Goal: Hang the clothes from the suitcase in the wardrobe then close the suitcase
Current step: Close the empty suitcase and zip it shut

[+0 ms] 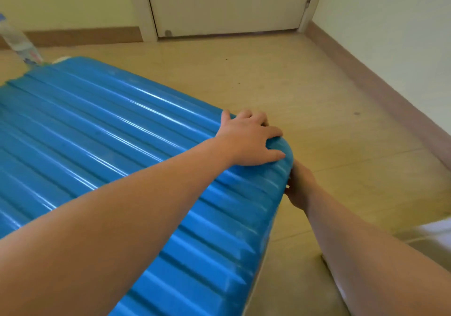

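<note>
A glossy blue ribbed suitcase (102, 149) lies flat on the floor with its lid down, filling the left half of the view. My left hand (249, 140) rests palm-down on its far right corner, fingers spread over the rounded edge. My right hand (301, 186) is at the suitcase's right side just below that corner, fingers tucked against the side seam and hidden behind the shell. No clothes or wardrobe are in view.
A white door (227, 3) stands shut at the back. A brown skirting board (380, 81) runs along the right wall. A plastic bottle (19, 40) stands at the far left behind the suitcase. Tan floor (317, 96) stretches to the right.
</note>
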Demonstrator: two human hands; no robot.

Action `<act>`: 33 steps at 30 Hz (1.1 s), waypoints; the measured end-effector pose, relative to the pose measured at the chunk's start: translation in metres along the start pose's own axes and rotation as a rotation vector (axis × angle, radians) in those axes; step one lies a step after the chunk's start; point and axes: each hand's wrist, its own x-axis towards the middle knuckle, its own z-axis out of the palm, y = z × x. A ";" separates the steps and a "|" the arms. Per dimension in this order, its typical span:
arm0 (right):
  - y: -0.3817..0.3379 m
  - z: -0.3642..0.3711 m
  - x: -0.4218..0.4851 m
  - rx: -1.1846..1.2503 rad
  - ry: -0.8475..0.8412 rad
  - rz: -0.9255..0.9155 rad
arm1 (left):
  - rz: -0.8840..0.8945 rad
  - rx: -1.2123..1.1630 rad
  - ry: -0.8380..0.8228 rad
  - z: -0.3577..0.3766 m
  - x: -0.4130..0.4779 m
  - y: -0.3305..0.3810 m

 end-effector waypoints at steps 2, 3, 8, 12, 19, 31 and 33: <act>-0.003 0.003 0.008 -0.028 -0.132 0.012 | 0.041 -0.009 -0.032 0.000 0.003 -0.007; -0.004 0.005 0.007 -0.070 -0.221 0.030 | 0.055 -0.013 -0.041 0.003 0.003 -0.010; -0.001 0.017 0.006 -0.199 -0.377 0.164 | -0.039 0.058 -0.069 0.019 -0.003 -0.026; -0.004 0.012 0.010 -0.323 -0.361 0.130 | -0.070 0.035 -0.128 0.017 0.000 -0.027; 0.005 -0.010 0.003 -0.510 -0.408 0.129 | -0.084 0.037 -0.147 0.013 -0.002 -0.026; -0.001 -0.008 -0.025 -1.302 0.044 -0.408 | -0.109 0.056 -0.101 0.009 0.000 -0.031; 0.006 -0.012 -0.029 -1.300 0.069 -0.430 | -0.104 0.052 -0.105 0.008 0.000 -0.031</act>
